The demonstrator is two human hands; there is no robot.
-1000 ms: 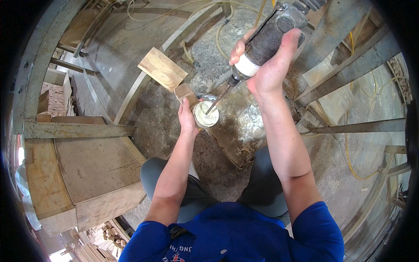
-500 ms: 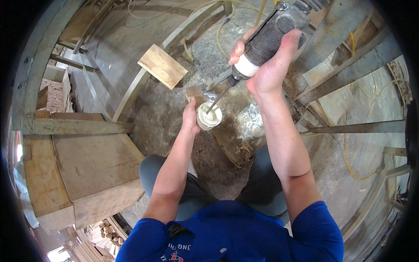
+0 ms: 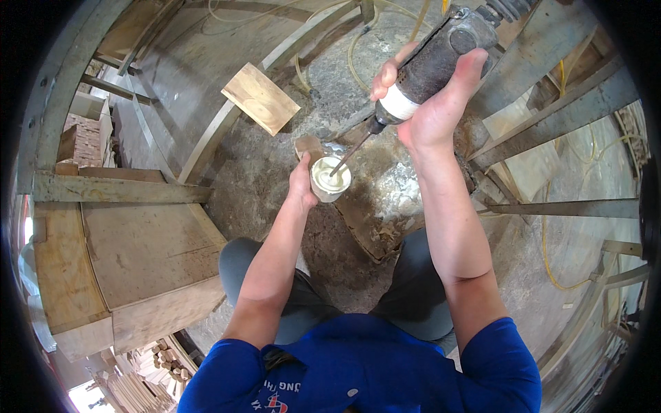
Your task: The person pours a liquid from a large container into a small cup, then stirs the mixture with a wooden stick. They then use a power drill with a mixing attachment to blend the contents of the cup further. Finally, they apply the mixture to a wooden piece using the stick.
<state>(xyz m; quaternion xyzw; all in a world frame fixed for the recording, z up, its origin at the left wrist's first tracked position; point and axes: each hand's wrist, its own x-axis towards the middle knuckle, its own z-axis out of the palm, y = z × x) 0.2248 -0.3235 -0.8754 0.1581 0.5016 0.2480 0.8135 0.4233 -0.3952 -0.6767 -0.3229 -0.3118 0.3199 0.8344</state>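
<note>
My right hand [image 3: 432, 113] grips a dark, worn power drill [image 3: 434, 65] with a white band near its chuck. A thin metal rod [image 3: 354, 150] runs from the chuck down to the left, its tip dipping into a pale creamy mix [image 3: 333, 177]. That mix fills a small white cup [image 3: 326, 196], which my left hand [image 3: 301, 184] holds by its left side. My left fingers are partly hidden behind the cup. Just beyond it is a small brown block-like piece [image 3: 308, 145].
A light wooden board [image 3: 260, 98] rests across a curved metal rail [image 3: 206, 146] at the upper left. Large wooden boxes [image 3: 151, 255] stand on my left. Metal frame bars [image 3: 564, 208] and yellow hose [image 3: 549, 265] lie to the right. White powder [image 3: 401, 193] marks the floor.
The drill and my right hand have shifted slightly to the right, and the rod slants more. The cup stays almost in place in my left hand.
</note>
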